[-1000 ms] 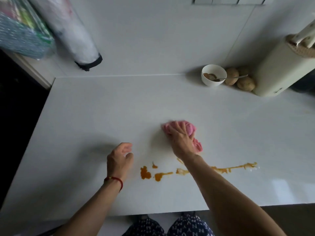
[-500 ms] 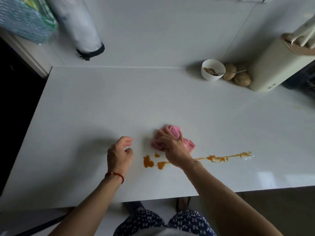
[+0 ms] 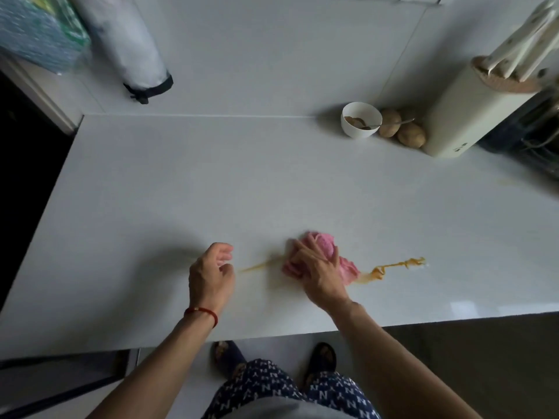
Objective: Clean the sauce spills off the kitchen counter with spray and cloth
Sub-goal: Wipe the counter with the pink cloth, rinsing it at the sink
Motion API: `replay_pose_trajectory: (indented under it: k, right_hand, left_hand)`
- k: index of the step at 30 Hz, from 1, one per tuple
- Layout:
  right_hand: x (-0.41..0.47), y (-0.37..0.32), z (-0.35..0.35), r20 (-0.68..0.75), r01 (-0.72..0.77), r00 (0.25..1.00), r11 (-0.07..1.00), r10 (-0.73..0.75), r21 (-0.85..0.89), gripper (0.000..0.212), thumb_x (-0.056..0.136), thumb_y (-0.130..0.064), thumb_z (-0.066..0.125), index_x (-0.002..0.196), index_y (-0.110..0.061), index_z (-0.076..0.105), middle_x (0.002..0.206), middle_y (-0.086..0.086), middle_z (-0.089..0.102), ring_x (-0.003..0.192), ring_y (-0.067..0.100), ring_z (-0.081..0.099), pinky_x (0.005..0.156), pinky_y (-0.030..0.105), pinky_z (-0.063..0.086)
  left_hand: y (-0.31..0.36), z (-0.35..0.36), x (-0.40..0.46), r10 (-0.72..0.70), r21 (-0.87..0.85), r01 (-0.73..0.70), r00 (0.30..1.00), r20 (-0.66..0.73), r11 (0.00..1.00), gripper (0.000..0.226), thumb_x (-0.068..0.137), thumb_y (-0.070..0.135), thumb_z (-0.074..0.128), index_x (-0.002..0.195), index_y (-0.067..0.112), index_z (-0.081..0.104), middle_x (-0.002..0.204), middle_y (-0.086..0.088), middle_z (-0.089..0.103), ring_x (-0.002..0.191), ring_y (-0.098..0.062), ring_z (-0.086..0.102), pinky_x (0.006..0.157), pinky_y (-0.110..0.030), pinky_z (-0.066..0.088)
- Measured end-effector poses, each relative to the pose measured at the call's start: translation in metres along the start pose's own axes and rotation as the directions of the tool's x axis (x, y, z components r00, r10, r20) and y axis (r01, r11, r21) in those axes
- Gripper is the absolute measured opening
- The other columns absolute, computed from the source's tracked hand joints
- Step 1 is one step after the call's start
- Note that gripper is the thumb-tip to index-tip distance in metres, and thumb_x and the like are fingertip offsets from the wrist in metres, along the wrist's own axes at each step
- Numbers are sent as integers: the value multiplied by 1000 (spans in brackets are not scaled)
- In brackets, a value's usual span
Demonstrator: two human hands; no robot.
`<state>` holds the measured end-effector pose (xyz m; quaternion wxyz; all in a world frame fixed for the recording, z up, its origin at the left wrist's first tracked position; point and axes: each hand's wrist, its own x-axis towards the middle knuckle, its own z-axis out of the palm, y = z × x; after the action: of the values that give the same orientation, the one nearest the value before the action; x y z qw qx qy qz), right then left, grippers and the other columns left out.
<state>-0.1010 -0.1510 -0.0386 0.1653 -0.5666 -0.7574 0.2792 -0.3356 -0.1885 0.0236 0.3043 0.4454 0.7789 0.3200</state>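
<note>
Right hand grips the bunched pink cloth, pressing it on the white counter mid-spill. A thin sauce smear trails left, a thicker sauce streak lies right. Best to press flat and sweep one way, folding to a clean face. Left hand hovers nearby, fingers loosely curled, holding nothing.

Sitting on the counter are one pink cloth, one white bowl, two potatoes, one knife block, and two sauce streaks.
</note>
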Motion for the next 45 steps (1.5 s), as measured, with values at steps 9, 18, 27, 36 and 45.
replay_pose_trajectory:
  k: [9,18,27,36,45]
  right_hand:
    - [-18,46,-9,206,412,910,836,-360,-362,57,104,-60,29,159,-44,35,173,-6,19,161,19,11,122,67,12]
    - [-16,60,-28,310,429,894,821,-324,-377,67,100,-48,28,165,-39,15,175,0,8,161,32,-4,118,76,2]
    - [-35,173,-117,-65,-226,974,888,218,-402,72,93,-58,13,164,-45,12,175,-2,3,160,36,-10,113,83,-5]
    - [-93,211,-131,110,334,941,820,-321,-466,67,101,-49,33,165,-38,17,174,-6,14,161,31,6,125,66,12]
    - [-46,201,-137,86,50,996,925,-19,-375,71,96,-56,18,165,-37,17,174,0,10,159,38,-7,122,72,1]
  left_hand:
    - [35,8,-34,31,126,-16,993,-113,992,38,81,-9,54,108,15,66,98,0,71,87,-20,64,83,-25,47]
    - [79,64,-58,-3,177,-7,998,56,984,39,85,3,60,120,19,58,113,-4,65,87,-18,62,82,-26,44]
    - [102,104,-69,58,206,-81,992,114,975,38,85,1,59,120,17,59,111,-3,64,87,-19,62,84,-29,48]
    - [120,139,-78,27,286,-86,979,204,954,41,85,5,59,123,21,55,118,-4,61,94,-20,61,87,-31,47]
    - [160,182,-89,37,291,-116,964,265,949,42,85,7,59,125,20,54,121,-7,59,93,-21,61,87,-29,45]
